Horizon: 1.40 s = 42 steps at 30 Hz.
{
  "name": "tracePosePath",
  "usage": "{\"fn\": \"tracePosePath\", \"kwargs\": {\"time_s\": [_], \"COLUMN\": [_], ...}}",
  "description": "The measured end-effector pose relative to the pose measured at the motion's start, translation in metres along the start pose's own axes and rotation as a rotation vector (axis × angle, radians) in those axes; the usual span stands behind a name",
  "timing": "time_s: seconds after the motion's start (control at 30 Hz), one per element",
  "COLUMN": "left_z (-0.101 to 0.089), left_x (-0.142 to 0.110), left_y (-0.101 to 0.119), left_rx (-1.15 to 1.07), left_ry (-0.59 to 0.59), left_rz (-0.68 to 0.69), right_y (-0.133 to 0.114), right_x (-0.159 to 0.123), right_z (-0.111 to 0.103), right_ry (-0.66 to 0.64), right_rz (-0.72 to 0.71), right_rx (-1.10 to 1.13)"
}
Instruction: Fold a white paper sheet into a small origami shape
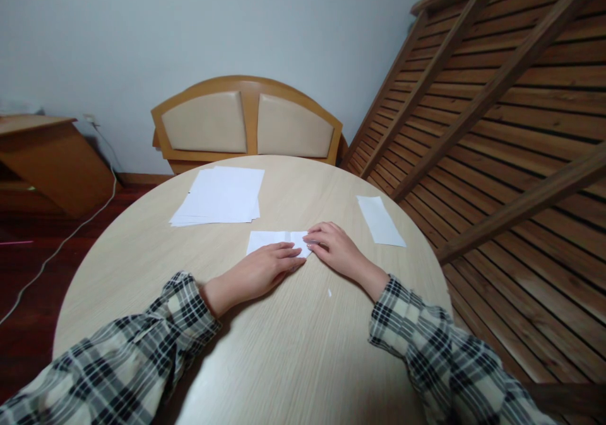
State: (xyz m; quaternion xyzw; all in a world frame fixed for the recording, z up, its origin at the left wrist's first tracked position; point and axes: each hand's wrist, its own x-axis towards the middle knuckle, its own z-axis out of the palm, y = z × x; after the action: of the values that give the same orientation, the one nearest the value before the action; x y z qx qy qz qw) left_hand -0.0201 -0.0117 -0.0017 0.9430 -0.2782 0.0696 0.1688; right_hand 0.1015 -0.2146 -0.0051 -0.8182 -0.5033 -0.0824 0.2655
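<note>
A folded sheet of white paper (268,239) lies on the round table in front of me, with a crease line across its middle. My left hand (265,266) rests flat on the paper's lower edge, fingers stretched toward the right and covering part of it. At the paper's right end, my right hand (337,248) has its fingers and thumb closed on the edge. The right corner of the sheet is partly hidden by those fingers.
A stack of white sheets (222,194) sits at the table's far left. One narrow paper strip (381,221) lies to the right, and a tiny white scrap (329,293) is nearer me. Beyond the table (265,362) stands a padded headboard (250,84); wooden slats (497,128) lean at right.
</note>
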Motion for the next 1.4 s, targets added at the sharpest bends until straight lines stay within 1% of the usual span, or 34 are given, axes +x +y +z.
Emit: {"fn": "tracePosePath", "kwargs": {"time_s": [0.13,0.4,0.57,0.77,0.87,1.0,1.07,1.23,1.4], "left_z": [0.002,0.005,0.006,0.001,-0.003,-0.005,-0.005,-0.006,-0.008], "left_x": [0.000,0.001,0.000,0.000,-0.001,-0.002,-0.001,0.000,0.001], "left_y": [-0.002,-0.004,-0.004,-0.001,0.002,0.005,0.007,0.010,0.013], "left_rx": [-0.018,-0.013,0.035,0.009,0.007,0.005,0.003,0.039,0.040], "left_ry": [0.023,0.020,0.006,-0.020,-0.039,-0.035,-0.024,0.012,0.040], "left_rz": [0.012,0.006,-0.009,-0.006,0.008,0.049,0.071,0.101,0.127], "right_y": [-0.003,-0.008,-0.008,-0.010,-0.011,-0.012,-0.013,-0.012,-0.009], "right_x": [-0.002,-0.004,-0.003,-0.003,-0.003,-0.003,-0.002,0.000,0.001], "right_z": [0.005,0.008,0.009,0.005,0.003,0.002,0.002,-0.001,-0.004], "right_ry": [-0.037,-0.108,-0.117,-0.110,-0.048,-0.009,-0.011,-0.058,-0.046], "right_rz": [0.013,0.006,0.006,0.025,0.088,0.239,0.303,0.425,0.458], "right_rx": [-0.016,-0.030,-0.027,-0.042,-0.145,-0.255,-0.235,-0.091,-0.032]}}
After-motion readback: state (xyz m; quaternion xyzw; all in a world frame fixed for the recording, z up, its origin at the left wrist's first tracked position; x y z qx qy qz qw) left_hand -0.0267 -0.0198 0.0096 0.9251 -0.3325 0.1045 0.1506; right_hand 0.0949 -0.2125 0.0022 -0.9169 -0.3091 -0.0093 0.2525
